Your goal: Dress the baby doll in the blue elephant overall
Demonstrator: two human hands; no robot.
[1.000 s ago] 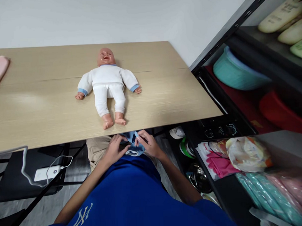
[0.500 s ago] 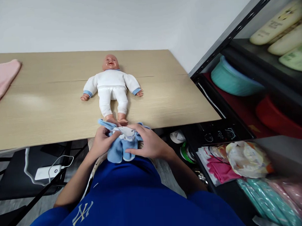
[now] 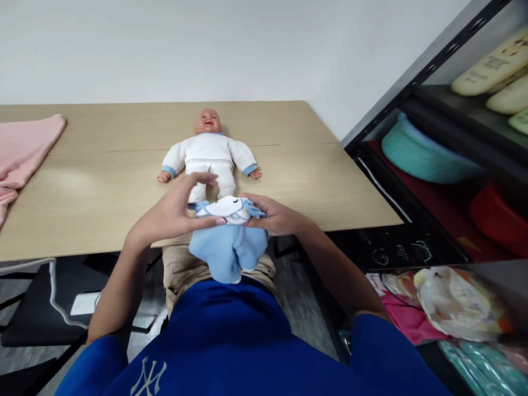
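Note:
A small light-blue plush cloth piece (image 3: 228, 249) with a white animal-face patch (image 3: 232, 207) is held up at the table's front edge. My right hand (image 3: 277, 214) pinches its right side, thumb near the face patch and fingers partly hidden behind. My left hand (image 3: 172, 211) is spread in a wide C on the other side; its thumb tip touches the face patch while the index finger stands well apart above. Beyond the cloth, a baby doll (image 3: 208, 148) in a white outfit with blue cuffs lies face up on the table, its feet hidden.
The wooden table (image 3: 106, 193) carries a pink cloth (image 3: 17, 156) at its left. To the right, a black shelf holds a teal basin (image 3: 423, 153), a red basin (image 3: 505, 216) and bottles (image 3: 498, 62). A white power bank (image 3: 83, 303) with a cable lies below left.
Both hands have raised the blue plush piece and tilted it, bringing the face patch into clearer view. My left hand has spread its fingers, and the camera view has shifted.

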